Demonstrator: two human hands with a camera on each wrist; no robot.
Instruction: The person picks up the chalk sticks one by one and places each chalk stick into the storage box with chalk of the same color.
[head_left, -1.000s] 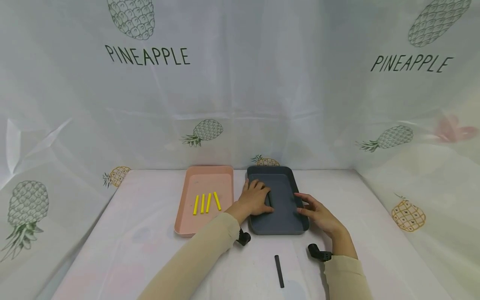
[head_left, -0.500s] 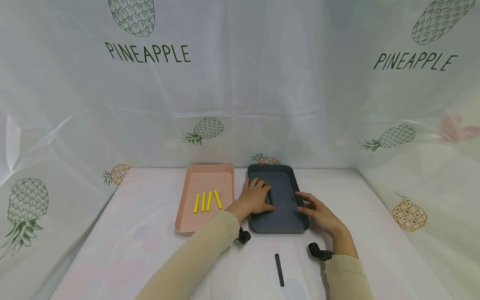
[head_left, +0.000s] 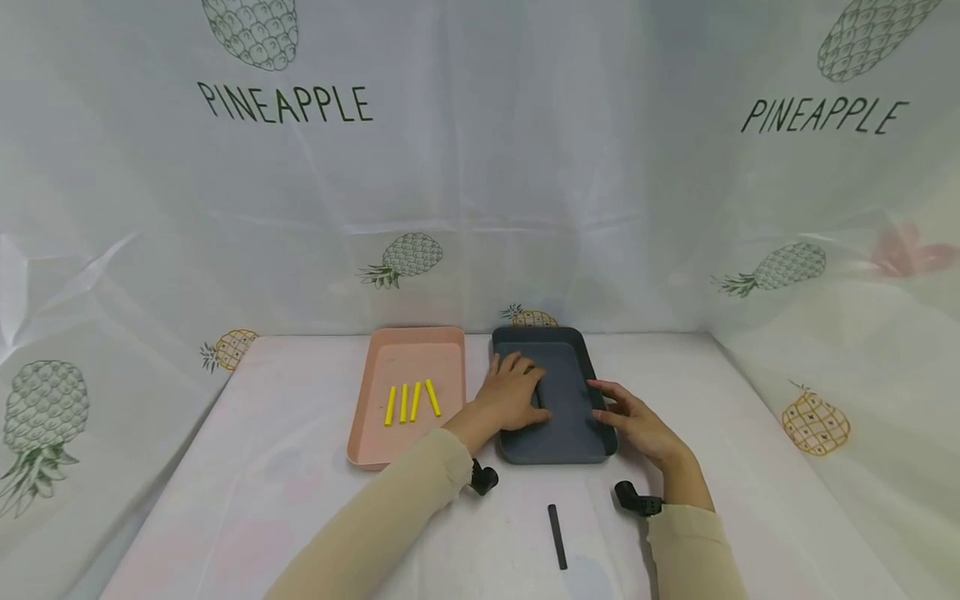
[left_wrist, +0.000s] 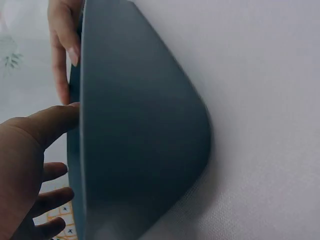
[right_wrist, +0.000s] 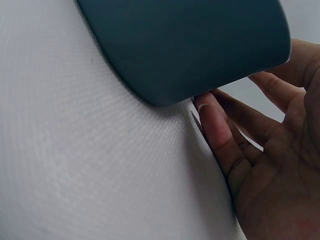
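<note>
My left hand [head_left: 508, 398] reaches over the left side of the dark grey tray [head_left: 566, 429], with its fingers spread and thumb apart. A short dark strip [head_left: 538, 395] shows between thumb and index finger; whether the hand touches it is unclear. In the left wrist view, the near tray wall [left_wrist: 135, 115] hides what lies under this hand. At the tray's right edge, my right hand [head_left: 645, 432] touches the rim with loosely extended fingers and thumb. The right wrist view has its fingers beside the tray's outer wall [right_wrist: 200, 45].
Left of the grey tray stands a pink tray [head_left: 362, 446] holding several yellow sticks [head_left: 403, 403]. One black stick [head_left: 557, 537] lies on the white cloth in front. A pineapple-print curtain [head_left: 525, 183] closes off the back.
Both hands keep nearly the same place on the grey tray. The whole head view shifts slightly; the trays and sticks stay put.
</note>
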